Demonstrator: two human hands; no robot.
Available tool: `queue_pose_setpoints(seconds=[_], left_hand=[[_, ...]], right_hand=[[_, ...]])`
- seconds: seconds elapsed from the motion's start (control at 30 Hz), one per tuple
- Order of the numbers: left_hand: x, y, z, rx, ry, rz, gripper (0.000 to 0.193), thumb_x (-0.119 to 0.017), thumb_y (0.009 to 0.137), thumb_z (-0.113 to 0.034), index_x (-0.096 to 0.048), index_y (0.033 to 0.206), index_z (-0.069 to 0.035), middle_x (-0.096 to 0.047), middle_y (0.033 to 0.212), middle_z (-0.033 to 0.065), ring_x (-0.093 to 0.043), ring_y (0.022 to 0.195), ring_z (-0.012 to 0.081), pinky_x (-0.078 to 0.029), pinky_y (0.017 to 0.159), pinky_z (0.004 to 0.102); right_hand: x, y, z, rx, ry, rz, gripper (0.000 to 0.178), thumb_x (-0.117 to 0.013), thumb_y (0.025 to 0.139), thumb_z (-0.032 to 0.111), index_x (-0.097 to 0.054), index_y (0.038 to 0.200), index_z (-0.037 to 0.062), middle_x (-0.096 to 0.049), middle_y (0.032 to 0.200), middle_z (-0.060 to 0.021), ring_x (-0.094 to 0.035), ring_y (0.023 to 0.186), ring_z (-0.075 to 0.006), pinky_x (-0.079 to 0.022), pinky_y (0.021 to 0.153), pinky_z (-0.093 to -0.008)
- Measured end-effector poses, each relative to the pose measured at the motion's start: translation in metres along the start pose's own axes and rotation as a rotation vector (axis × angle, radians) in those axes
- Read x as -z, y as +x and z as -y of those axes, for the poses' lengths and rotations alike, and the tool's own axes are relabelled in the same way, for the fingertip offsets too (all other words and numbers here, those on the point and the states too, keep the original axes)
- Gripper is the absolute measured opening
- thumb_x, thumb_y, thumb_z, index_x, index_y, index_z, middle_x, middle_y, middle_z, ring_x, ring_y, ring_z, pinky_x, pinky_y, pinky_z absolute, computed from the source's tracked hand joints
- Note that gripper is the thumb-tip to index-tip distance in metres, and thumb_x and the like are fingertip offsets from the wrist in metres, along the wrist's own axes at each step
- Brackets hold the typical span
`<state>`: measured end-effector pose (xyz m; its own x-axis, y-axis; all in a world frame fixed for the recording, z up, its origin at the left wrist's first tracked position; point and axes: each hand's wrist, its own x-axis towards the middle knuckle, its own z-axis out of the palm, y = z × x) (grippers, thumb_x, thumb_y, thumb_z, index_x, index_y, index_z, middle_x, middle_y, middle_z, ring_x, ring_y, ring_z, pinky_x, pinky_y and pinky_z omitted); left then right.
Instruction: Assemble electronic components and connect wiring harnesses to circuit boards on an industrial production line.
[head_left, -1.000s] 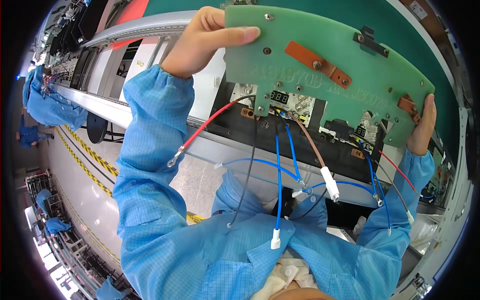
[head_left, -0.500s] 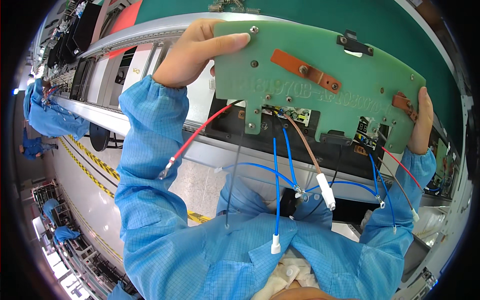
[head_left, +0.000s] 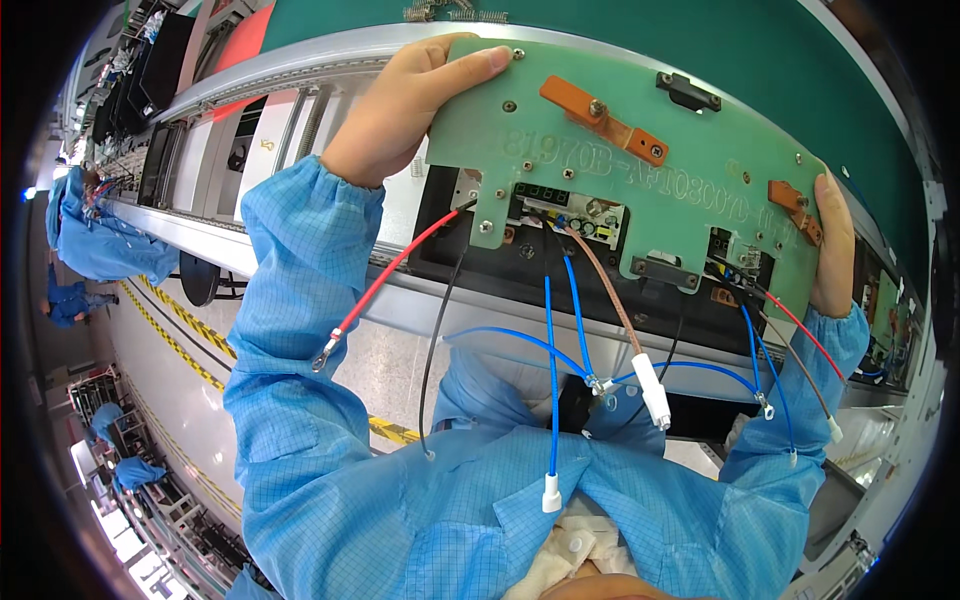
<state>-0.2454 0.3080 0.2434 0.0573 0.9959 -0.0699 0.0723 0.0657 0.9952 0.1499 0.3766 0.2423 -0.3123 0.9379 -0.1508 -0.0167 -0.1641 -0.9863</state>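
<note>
My left hand (head_left: 405,105) grips the upper left corner of a green fixture plate (head_left: 590,150), thumb on top and fingers hidden behind. My right hand (head_left: 832,245) holds the plate's right end, its thumb on the face and the other fingers mostly out of sight. Brown turning latches (head_left: 600,118) and black clips are screwed to the plate. Circuit boards (head_left: 597,222) show through its lower cutouts. From these hang a red wire (head_left: 395,272), a brown wire (head_left: 607,290) with a white sleeve, several blue wires (head_left: 551,370) and black wires, ending in terminals or white connectors.
A metal conveyor rail (head_left: 340,62) runs along the far side and left. Metal springs (head_left: 460,14) lie on the green surface (head_left: 580,20) at the back. Another green fixture (head_left: 882,318) stands at far right. At left a person in blue (head_left: 105,225) is near the line.
Both hands have shifted the green plate slightly left, and its lower edge sits higher in view. More of the circuit board shows through the middle cutout. The left black wire has swung left.
</note>
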Motion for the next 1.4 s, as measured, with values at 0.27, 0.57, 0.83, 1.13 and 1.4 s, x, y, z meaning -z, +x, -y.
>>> queue_pose_setpoints(seconds=[0.27, 0.57, 0.83, 1.13, 1.4], left_hand=[[0.002, 0.003, 0.008, -0.016, 0.064, 0.009, 0.038, -0.06, 0.095, -0.032, -0.057, 0.111, 0.002, -0.065, 0.089, 0.0047, -0.061, 0.075, 0.006, -0.049, 0.065, 0.0211], [0.004, 0.004, 0.008, 0.034, 0.001, 0.002, 0.032, -0.058, 0.095, -0.024, -0.056, 0.113, 0.003, -0.064, 0.096, 0.0043, -0.059, 0.081, 0.0064, -0.048, 0.072, 0.0206], [0.006, 0.012, 0.007, 0.103, -0.035, 0.01, 0.024, -0.055, 0.097, -0.02, -0.05, 0.11, 0.0, -0.062, 0.09, 0.0027, -0.06, 0.079, 0.0051, -0.049, 0.072, 0.0191], [0.011, 0.012, 0.007, 0.11, -0.036, -0.01, 0.023, -0.054, 0.098, -0.019, -0.049, 0.111, -0.001, -0.064, 0.096, 0.0064, -0.064, 0.081, 0.0081, -0.052, 0.07, 0.0205], [0.007, 0.011, 0.008, 0.104, -0.027, -0.031, 0.024, -0.053, 0.098, -0.02, -0.049, 0.113, -0.002, -0.064, 0.097, 0.0062, -0.063, 0.082, 0.0082, -0.051, 0.071, 0.0199]], right_hand=[[-0.017, -0.001, 0.006, 0.081, -0.105, 0.033, 0.042, -0.044, 0.101, 0.027, -0.041, 0.134, 0.0012, -0.057, 0.119, -0.0104, -0.058, 0.107, -0.0155, -0.049, 0.09, -0.0261], [-0.008, 0.004, -0.001, 0.089, -0.029, 0.127, 0.04, -0.042, 0.102, 0.027, -0.043, 0.134, 0.0035, -0.054, 0.122, -0.0088, -0.055, 0.111, -0.0137, -0.047, 0.093, -0.0253], [-0.003, 0.019, -0.009, 0.129, 0.016, 0.203, 0.037, -0.044, 0.101, 0.027, -0.045, 0.132, 0.006, -0.055, 0.119, -0.0069, -0.057, 0.108, -0.012, -0.05, 0.088, -0.0245], [-0.01, 0.02, 0.003, 0.112, -0.05, 0.14, 0.03, -0.045, 0.101, 0.017, -0.047, 0.127, 0.0032, -0.055, 0.11, -0.0033, -0.052, 0.101, -0.009, -0.043, 0.09, -0.0234], [0.0, 0.033, -0.004, 0.125, -0.067, 0.225, 0.03, -0.044, 0.1, 0.015, -0.045, 0.127, 0.0036, -0.054, 0.109, -0.0027, -0.051, 0.101, -0.0081, -0.042, 0.09, -0.0226]])
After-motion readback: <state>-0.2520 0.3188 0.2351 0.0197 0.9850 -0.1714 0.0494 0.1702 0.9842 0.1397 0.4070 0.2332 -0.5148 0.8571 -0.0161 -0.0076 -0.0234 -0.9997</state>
